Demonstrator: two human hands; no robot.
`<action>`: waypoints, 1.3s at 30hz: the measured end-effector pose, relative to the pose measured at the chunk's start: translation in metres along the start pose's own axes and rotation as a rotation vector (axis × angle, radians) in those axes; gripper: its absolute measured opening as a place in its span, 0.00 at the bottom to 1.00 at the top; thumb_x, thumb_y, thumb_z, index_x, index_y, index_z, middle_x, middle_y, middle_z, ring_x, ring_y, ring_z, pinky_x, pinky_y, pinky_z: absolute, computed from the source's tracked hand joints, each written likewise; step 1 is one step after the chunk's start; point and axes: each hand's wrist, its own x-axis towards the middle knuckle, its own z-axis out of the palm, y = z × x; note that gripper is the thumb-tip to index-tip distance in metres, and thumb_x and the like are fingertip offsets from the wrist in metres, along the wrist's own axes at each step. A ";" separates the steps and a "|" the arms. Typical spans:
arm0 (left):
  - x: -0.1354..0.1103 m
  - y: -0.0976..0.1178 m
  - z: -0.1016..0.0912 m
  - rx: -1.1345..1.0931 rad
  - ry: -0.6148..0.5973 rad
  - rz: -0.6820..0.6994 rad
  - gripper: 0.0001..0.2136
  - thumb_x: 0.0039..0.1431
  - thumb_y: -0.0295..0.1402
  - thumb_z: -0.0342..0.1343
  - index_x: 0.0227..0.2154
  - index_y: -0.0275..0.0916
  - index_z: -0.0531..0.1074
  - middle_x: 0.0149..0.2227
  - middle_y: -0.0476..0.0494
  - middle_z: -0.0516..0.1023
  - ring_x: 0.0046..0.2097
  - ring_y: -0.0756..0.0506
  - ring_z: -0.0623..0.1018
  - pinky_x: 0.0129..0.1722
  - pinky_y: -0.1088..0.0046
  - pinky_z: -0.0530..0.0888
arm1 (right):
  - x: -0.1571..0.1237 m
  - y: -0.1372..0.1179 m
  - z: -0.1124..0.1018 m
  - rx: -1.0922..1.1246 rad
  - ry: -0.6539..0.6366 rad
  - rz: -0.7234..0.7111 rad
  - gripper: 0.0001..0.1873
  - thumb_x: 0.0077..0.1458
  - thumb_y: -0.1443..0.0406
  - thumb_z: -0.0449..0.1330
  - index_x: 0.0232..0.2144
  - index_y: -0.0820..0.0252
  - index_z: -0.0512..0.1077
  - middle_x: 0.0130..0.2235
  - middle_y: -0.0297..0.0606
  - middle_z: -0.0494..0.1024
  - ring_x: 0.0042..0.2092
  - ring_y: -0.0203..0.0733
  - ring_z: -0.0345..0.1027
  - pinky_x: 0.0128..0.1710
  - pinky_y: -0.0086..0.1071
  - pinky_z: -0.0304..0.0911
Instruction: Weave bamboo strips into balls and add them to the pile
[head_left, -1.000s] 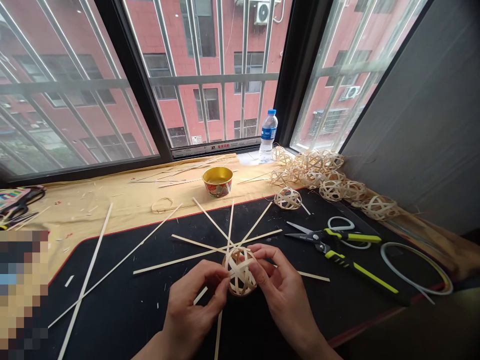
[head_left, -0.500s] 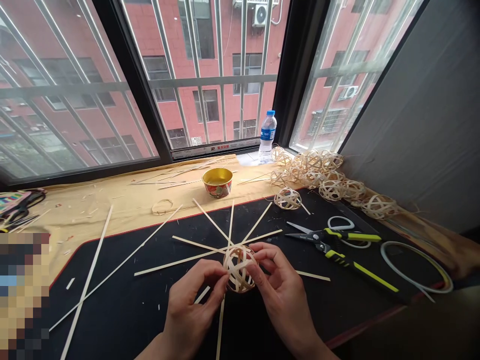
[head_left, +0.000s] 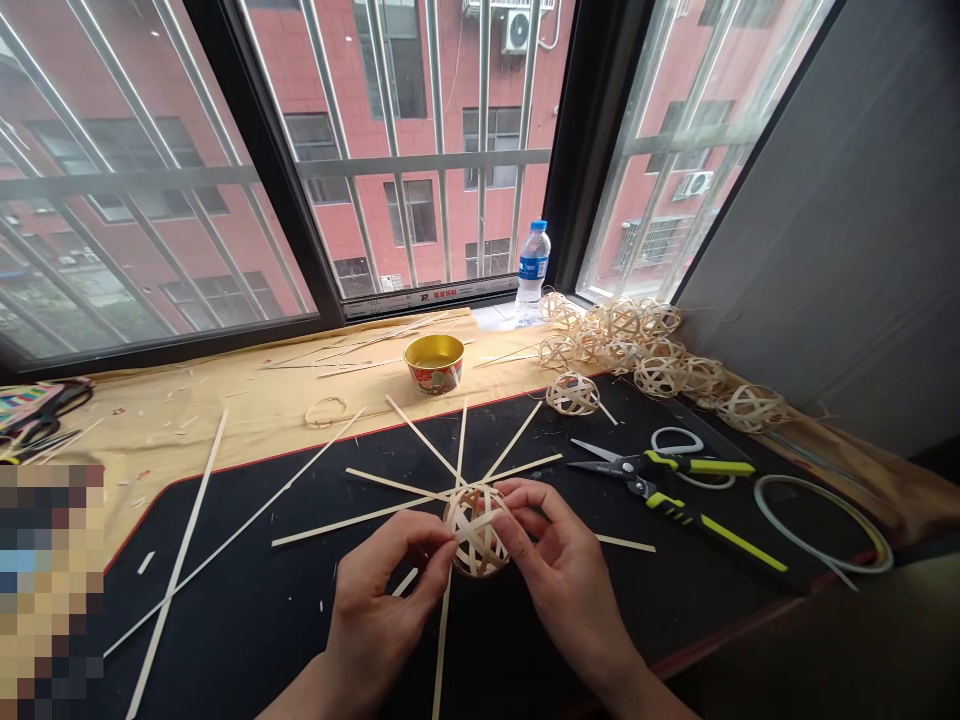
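Between my two hands is a small woven bamboo-strip ball (head_left: 478, 535), held above the black mat (head_left: 300, 640). My left hand (head_left: 390, 590) pinches its left side between thumb and forefinger. On the right side, my right hand (head_left: 562, 570) grips the ball with thumb in front and fingers behind. Several flat pale strips (head_left: 360, 519) fan out on the mat in a star shape beneath and behind the ball. Where those strips cross is partly hidden by the ball and my hands.
Scissors (head_left: 600, 450) and yellow-handled snips (head_left: 712, 530) lie right, beside a coiled pale strip (head_left: 825, 520). Finished woven balls (head_left: 630, 330) pile at the back right near a water bottle (head_left: 532, 270). A gold-lined bowl (head_left: 434, 365) stands behind the mat; two long strips (head_left: 187, 530) cross at left.
Both hands stay on the woven ball, which has turned or shifted very slightly. The camera view has moved a little; everything else lies as before.
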 end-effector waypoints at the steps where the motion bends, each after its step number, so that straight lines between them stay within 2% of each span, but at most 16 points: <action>1: 0.000 0.000 0.000 -0.008 -0.001 -0.008 0.04 0.55 0.24 0.58 0.31 0.39 0.74 0.28 0.50 0.77 0.30 0.51 0.78 0.32 0.82 0.76 | 0.000 0.000 0.000 -0.001 0.001 -0.001 0.12 0.55 0.57 0.61 0.34 0.58 0.67 0.45 0.41 0.72 0.45 0.44 0.73 0.34 0.28 0.73; 7: -0.003 -0.001 0.001 -0.002 -0.018 -0.002 0.05 0.56 0.24 0.58 0.32 0.40 0.74 0.29 0.51 0.77 0.30 0.52 0.78 0.31 0.82 0.75 | -0.003 0.000 0.000 -0.037 -0.038 -0.018 0.12 0.58 0.57 0.58 0.39 0.57 0.65 0.43 0.40 0.72 0.44 0.44 0.74 0.33 0.29 0.74; 9: -0.003 0.000 0.001 0.011 -0.012 0.022 0.05 0.56 0.24 0.58 0.32 0.40 0.74 0.29 0.51 0.77 0.30 0.52 0.77 0.31 0.81 0.75 | -0.002 -0.001 -0.003 -0.124 -0.056 -0.058 0.12 0.59 0.57 0.57 0.42 0.56 0.65 0.46 0.42 0.70 0.43 0.43 0.74 0.33 0.30 0.74; 13: -0.002 0.000 -0.001 0.057 0.025 0.062 0.05 0.56 0.23 0.58 0.32 0.40 0.74 0.29 0.51 0.77 0.30 0.52 0.77 0.31 0.81 0.74 | 0.003 -0.010 -0.015 -0.495 -0.070 -0.258 0.10 0.60 0.60 0.54 0.42 0.56 0.69 0.51 0.45 0.68 0.48 0.46 0.72 0.31 0.29 0.75; 16: -0.001 0.000 -0.002 0.097 0.029 0.075 0.04 0.56 0.24 0.58 0.31 0.40 0.74 0.28 0.51 0.77 0.30 0.52 0.77 0.31 0.81 0.74 | 0.008 -0.017 -0.020 -0.753 -0.069 -0.463 0.07 0.61 0.64 0.54 0.38 0.55 0.72 0.49 0.46 0.72 0.54 0.50 0.68 0.41 0.37 0.74; 19: -0.001 0.000 -0.003 0.109 0.007 0.093 0.04 0.56 0.24 0.57 0.32 0.39 0.74 0.29 0.50 0.77 0.29 0.51 0.77 0.30 0.80 0.74 | 0.012 -0.022 -0.020 -0.876 -0.094 -0.611 0.06 0.60 0.67 0.54 0.35 0.56 0.71 0.49 0.47 0.72 0.53 0.50 0.68 0.47 0.43 0.70; 22: -0.001 -0.001 -0.003 0.121 -0.007 0.108 0.04 0.57 0.24 0.57 0.32 0.39 0.74 0.29 0.48 0.77 0.29 0.51 0.77 0.30 0.79 0.74 | 0.015 -0.023 -0.020 -0.924 -0.136 -0.660 0.06 0.59 0.69 0.54 0.35 0.56 0.70 0.50 0.48 0.71 0.54 0.49 0.67 0.48 0.44 0.70; 27: 0.000 -0.003 -0.004 0.120 -0.010 0.104 0.04 0.57 0.25 0.57 0.31 0.39 0.74 0.29 0.49 0.77 0.28 0.51 0.77 0.29 0.80 0.74 | 0.018 -0.021 -0.020 -0.967 -0.175 -0.662 0.08 0.59 0.71 0.52 0.34 0.57 0.69 0.52 0.48 0.70 0.57 0.50 0.64 0.50 0.45 0.68; 32: 0.000 -0.004 -0.004 0.109 -0.008 0.093 0.05 0.56 0.24 0.57 0.32 0.40 0.74 0.29 0.51 0.77 0.29 0.52 0.76 0.30 0.82 0.73 | 0.018 -0.014 -0.017 -0.932 -0.125 -0.689 0.06 0.59 0.71 0.53 0.34 0.58 0.69 0.51 0.49 0.70 0.56 0.50 0.65 0.52 0.46 0.67; 37: 0.000 -0.006 -0.002 0.108 0.025 0.088 0.04 0.56 0.25 0.57 0.32 0.40 0.74 0.30 0.49 0.78 0.30 0.51 0.77 0.30 0.80 0.74 | 0.019 -0.008 -0.016 -0.858 -0.086 -0.661 0.05 0.60 0.70 0.53 0.35 0.57 0.68 0.46 0.47 0.73 0.52 0.47 0.68 0.48 0.41 0.69; 39: -0.001 -0.007 -0.001 0.081 0.015 0.038 0.03 0.57 0.26 0.57 0.31 0.40 0.75 0.29 0.48 0.78 0.30 0.50 0.77 0.30 0.79 0.75 | 0.020 -0.007 -0.017 -0.849 -0.094 -0.670 0.05 0.60 0.70 0.53 0.35 0.57 0.68 0.45 0.47 0.73 0.52 0.47 0.69 0.47 0.40 0.69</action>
